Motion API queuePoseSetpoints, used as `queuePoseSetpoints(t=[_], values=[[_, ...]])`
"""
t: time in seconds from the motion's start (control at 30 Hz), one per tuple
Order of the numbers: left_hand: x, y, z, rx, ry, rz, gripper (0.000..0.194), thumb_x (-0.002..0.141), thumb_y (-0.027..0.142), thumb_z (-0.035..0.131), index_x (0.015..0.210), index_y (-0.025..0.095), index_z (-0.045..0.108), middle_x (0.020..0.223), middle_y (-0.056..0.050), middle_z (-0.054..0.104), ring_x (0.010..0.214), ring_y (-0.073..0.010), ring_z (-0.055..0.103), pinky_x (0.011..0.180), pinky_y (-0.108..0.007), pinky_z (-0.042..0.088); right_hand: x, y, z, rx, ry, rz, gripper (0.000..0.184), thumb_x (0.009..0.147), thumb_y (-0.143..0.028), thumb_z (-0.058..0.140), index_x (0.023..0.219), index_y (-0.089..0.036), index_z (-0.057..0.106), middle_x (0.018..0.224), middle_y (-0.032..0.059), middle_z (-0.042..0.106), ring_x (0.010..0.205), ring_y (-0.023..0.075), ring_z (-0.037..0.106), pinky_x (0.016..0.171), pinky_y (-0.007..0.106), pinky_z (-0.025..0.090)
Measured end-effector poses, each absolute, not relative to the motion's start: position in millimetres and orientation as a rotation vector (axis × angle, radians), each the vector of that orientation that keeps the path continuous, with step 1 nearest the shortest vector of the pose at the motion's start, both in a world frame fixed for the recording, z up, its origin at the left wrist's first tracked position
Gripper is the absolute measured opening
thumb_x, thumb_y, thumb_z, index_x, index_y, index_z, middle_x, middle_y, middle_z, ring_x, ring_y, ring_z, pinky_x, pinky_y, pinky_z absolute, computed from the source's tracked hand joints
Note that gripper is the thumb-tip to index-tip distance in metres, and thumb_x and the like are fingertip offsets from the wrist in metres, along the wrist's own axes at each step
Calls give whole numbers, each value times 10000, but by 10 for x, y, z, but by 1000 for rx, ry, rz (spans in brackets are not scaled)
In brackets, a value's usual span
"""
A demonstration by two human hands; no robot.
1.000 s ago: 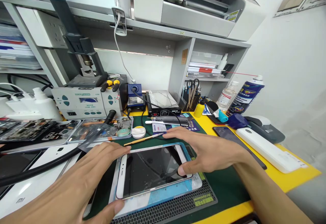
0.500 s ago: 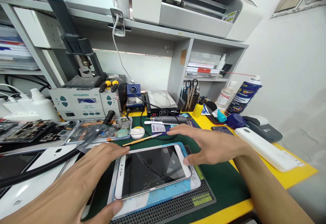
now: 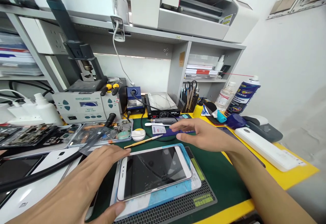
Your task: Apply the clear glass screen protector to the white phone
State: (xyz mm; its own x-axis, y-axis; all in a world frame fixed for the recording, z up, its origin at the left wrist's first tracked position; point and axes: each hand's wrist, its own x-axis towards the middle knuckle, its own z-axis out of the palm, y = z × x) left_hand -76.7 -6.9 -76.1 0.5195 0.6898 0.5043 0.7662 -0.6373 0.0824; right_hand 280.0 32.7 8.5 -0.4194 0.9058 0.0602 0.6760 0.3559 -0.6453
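A white-framed phone lies face up, its dark screen smudged. Under it is a blue and white board, resting on a black honeycomb mat. My left hand spans the phone's left end, fingertips near the upper left corner and thumb near the lower left one. Whether those fingertips touch the phone I cannot tell. My right hand hovers beyond the phone's upper right corner, apart from it, with thumb and fingers spread and nothing between them.
A gold-handled brush and a white round container lie behind the phone. A black hose crosses the left side over a white phone back. At right are a white bar-shaped device and a spray can.
My right hand has come off the phone's right edge, its thumb moving up and away. My left hand stays at the left end. The camera view has shifted slightly.
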Motion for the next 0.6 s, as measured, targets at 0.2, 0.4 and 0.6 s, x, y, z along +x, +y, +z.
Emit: queuePoseSetpoints(t=[0.2,0.4,0.6], values=[[-800,-80,-767,-2600,-1218,-518,768,877,481,582,1567,292,302,1582,-87,481,1431,-361,489,1076,-534,541,2753,399,27,-1386,-2080,724,307,949,-438,622,960,-167,765,835,51,723,734,187,617,650,310,451],[-821,-30,-718,-2636,-1108,-481,801,873,495,610,1576,278,294,1565,-100,508,1379,-365,550,1018,-516,586,2634,353,-1,-1354,-2121,777,249,887,-390,681,773,-170,699,735,10,660,665,159,550,606,281,392],[-714,-80,-632,-2709,-1348,-598,827,768,403,682,1512,306,335,1526,-103,542,1358,-352,574,1056,-513,555,2570,256,43,-1331,-2281,874,174,849,-272,694,970,-183,781,916,53,702,769,196,590,617,278,415]])
